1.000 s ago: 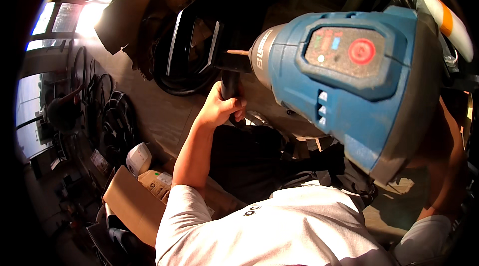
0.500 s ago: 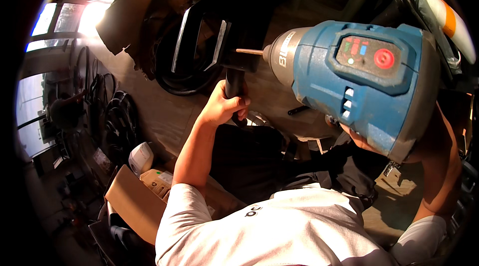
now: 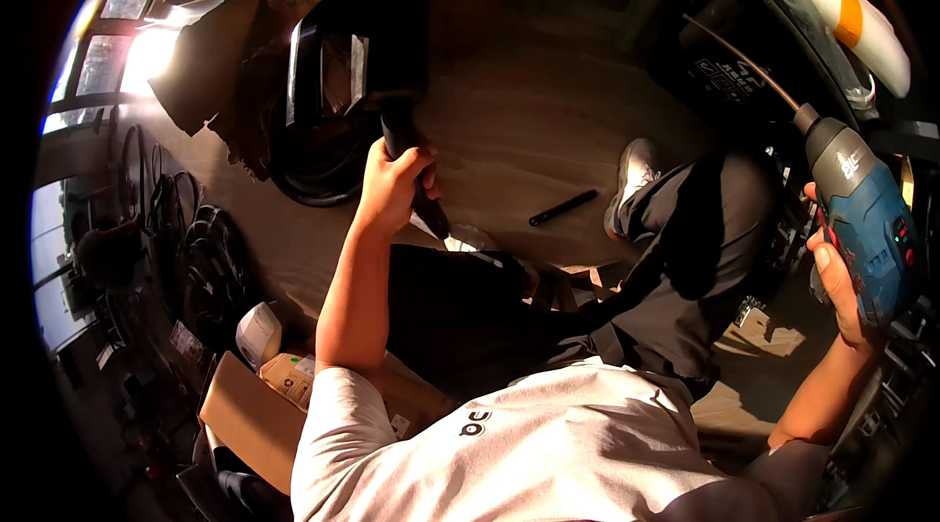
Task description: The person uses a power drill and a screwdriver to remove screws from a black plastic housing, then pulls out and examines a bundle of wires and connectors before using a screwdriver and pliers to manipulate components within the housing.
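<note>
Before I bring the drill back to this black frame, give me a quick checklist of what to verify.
1. Left hand grips the frame's post: ok.
2. Right hand holds the drill: ok.
3. Bit seated in the chuck: ok, it looks long and thin.
4. Bit clear of the frame: ok, well off to the right.
5. Foot and black rod lie on the floor by the frame: not ok.
6. Trigger finger: cannot tell.
</note>
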The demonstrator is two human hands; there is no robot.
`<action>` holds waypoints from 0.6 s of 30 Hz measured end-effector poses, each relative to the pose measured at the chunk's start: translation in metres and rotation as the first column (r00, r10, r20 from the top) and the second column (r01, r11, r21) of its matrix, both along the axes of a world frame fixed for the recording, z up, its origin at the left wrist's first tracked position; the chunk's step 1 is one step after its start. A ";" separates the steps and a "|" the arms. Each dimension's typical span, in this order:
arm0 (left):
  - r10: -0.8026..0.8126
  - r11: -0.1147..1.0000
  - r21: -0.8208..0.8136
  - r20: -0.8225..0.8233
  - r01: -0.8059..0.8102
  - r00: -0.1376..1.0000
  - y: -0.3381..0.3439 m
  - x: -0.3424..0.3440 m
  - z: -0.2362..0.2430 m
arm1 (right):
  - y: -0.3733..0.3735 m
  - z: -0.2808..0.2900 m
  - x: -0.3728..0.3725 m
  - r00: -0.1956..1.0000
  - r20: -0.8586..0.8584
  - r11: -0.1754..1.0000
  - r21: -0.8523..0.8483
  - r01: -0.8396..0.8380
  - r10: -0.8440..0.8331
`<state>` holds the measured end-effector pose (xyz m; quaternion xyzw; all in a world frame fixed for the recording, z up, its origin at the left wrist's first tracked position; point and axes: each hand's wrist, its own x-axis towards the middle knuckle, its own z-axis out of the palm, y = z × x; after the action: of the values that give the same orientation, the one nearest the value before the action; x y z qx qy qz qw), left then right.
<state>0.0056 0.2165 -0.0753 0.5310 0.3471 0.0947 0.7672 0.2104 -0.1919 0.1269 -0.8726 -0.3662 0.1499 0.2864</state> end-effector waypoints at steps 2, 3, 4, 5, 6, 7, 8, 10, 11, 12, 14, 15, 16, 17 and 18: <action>0.001 0.999 0.052 -0.014 0.000 1.000 -0.001 0.002 -0.004 | -0.053 -0.021 -0.005 0.957 -0.129 0.964 0.032 0.265 -0.259; 0.007 0.998 0.055 -0.056 -0.004 0.998 -0.002 0.002 -0.005 | -0.076 -0.028 -0.012 0.881 -0.249 0.899 0.080 0.432 -0.401; 0.050 0.999 0.018 -0.065 -0.049 0.997 -0.005 0.004 -0.007 | -0.107 -0.043 -0.017 0.850 -0.186 0.855 0.075 0.513 -0.493; 0.060 0.998 0.027 -0.082 -0.058 0.995 -0.009 0.005 -0.009 | -0.138 -0.063 -0.021 0.790 -0.167 0.802 -0.007 0.598 -0.590; 0.051 0.997 0.055 -0.098 -0.046 0.994 -0.008 0.006 -0.017 | -0.165 -0.089 -0.028 0.754 -0.093 0.757 0.000 0.653 -0.650; 0.022 0.998 0.060 -0.108 -0.016 0.994 -0.010 0.013 -0.022 | -0.197 -0.114 -0.032 0.645 -0.135 0.659 -0.142 0.739 -0.752; 0.006 0.997 0.076 -0.123 0.003 0.992 -0.013 0.020 -0.026 | -0.213 -0.145 -0.033 0.540 0.022 0.514 -0.278 0.811 -0.841; 0.030 0.993 0.117 -0.162 -0.011 0.986 -0.025 0.034 -0.029 | -0.252 -0.213 -0.032 0.410 0.235 0.288 -0.421 0.860 -0.881; 0.029 0.991 0.133 -0.161 -0.008 0.987 -0.024 0.037 -0.038 | -0.254 -0.238 -0.032 0.311 0.319 0.160 -0.422 0.892 -0.895; 0.040 0.989 0.149 -0.189 -0.011 0.981 -0.027 0.040 -0.042 | -0.256 -0.259 -0.032 0.427 0.355 0.188 -0.544 0.818 -0.832; 0.075 0.982 0.185 -0.236 -0.031 0.969 -0.032 0.048 -0.047 | -0.278 -0.315 -0.037 0.485 0.337 0.214 -0.599 0.772 -0.807; 0.060 0.983 0.181 -0.241 -0.016 0.969 -0.035 0.049 -0.047 | -0.289 -0.342 -0.040 0.526 0.336 0.221 -0.639 0.736 -0.782; 0.053 0.983 0.186 -0.263 -0.004 0.963 -0.036 0.048 -0.050 | -0.295 -0.364 -0.033 0.592 0.341 0.225 -0.698 0.679 -0.730; 0.070 0.979 0.202 -0.283 -0.012 0.957 -0.034 0.043 -0.055 | -0.288 -0.375 -0.027 0.657 0.342 0.270 -0.713 0.647 -0.672; 0.091 0.975 0.219 -0.298 -0.025 0.950 -0.031 0.040 -0.054 | -0.293 -0.394 -0.026 0.674 0.347 0.295 -0.703 0.647 -0.652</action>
<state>0.0452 0.1857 -0.1298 0.6078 0.4652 0.0707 0.6397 0.1845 -0.4848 -0.2675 -0.9742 0.1238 0.1670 -0.0878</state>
